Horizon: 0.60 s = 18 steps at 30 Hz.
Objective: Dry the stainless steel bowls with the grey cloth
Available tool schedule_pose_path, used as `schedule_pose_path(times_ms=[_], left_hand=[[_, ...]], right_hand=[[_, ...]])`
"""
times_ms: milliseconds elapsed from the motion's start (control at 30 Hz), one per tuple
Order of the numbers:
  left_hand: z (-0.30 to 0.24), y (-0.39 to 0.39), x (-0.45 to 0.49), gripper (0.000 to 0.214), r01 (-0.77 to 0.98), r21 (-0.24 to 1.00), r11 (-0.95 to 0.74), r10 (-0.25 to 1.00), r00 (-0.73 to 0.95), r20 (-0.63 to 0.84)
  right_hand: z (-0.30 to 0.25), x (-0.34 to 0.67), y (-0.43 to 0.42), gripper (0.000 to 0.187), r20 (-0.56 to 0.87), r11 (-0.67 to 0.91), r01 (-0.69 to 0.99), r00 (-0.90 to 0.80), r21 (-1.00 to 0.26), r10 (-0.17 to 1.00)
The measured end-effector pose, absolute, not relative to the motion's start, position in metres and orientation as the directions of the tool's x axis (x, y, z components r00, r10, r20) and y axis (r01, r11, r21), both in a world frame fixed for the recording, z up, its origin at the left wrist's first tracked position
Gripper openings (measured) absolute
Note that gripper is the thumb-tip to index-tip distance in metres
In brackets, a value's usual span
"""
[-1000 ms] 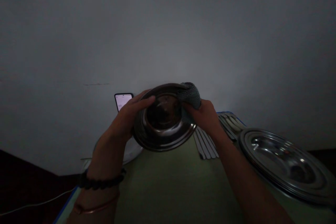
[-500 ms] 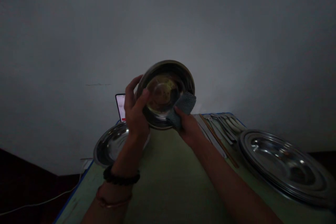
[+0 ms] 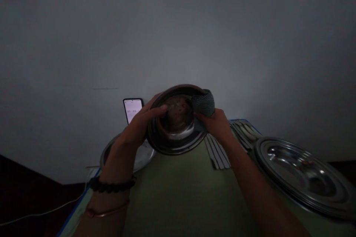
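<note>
A round metal bowl (image 3: 178,144) is held up above the table, its inside tilted toward me. My left hand (image 3: 139,124) grips its left side, thumb over the rim and the other fingers behind. At the bowl's right rim, my right hand (image 3: 215,122) is closed on a grey-green cloth (image 3: 204,103), which is folded over the edge and pressed to the metal. Behind my left forearm sits another metal basin (image 3: 144,155), partly hidden.
Stacked metal plates (image 3: 303,172) stand at the right of the green table (image 3: 180,196). Several knives (image 3: 218,152) and spoons (image 3: 246,129) lie beside them. A phone (image 3: 133,109) leans on the wall (image 3: 178,26) at the back. A white cable (image 3: 55,207) hangs at the left.
The bowl has come lower and tilted differently. My right hand has moved the cloth from the bowl's lower right up to its right rim. My left forearm has shifted left.
</note>
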<state>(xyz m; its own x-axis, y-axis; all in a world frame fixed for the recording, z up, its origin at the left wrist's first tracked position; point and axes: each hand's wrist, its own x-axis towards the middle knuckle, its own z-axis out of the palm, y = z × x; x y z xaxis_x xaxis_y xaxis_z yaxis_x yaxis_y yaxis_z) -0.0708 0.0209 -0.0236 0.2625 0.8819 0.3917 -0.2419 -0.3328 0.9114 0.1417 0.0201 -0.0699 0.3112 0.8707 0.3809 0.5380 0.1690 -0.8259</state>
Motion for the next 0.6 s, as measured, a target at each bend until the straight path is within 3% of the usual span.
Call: schedule_pose_path(times_ms=[133,233,333,433,533,600], left_hand=[[-0.024,0.017,-0.056,0.036,-0.325,0.873,-0.365,0.842,0.285,0.458],[-0.024,0.015,-0.047,0.034,-0.327,0.834,-0.445,0.833,0.191,0.52],[-0.032,0.016,-0.037,0.033,-0.324,0.767,-0.554,0.818,-0.038,0.575],[-0.045,0.024,-0.031,0.036,-0.31,0.702,-0.641,0.766,-0.211,0.607],[-0.05,0.031,-0.036,0.037,-0.259,0.721,-0.643,0.766,-0.228,0.602],[-0.045,0.033,-0.044,0.038,-0.261,0.759,-0.596,0.802,-0.144,0.58]], right_hand=[[-0.072,0.136,0.019,0.044,0.449,0.169,0.54,0.443,-0.825,0.776],[-0.08,0.128,0.023,0.048,0.338,0.148,0.381,0.5,-0.913,0.798],[-0.09,0.114,0.026,0.046,0.202,0.131,0.186,0.44,-0.974,0.875],[-0.097,0.101,0.026,0.039,0.16,0.148,0.062,0.333,-0.987,0.929],[-0.096,0.1,0.025,0.034,0.163,0.15,0.065,0.303,-0.986,0.939],[-0.091,0.109,0.024,0.035,0.166,0.131,0.128,0.323,-0.983,0.932]])
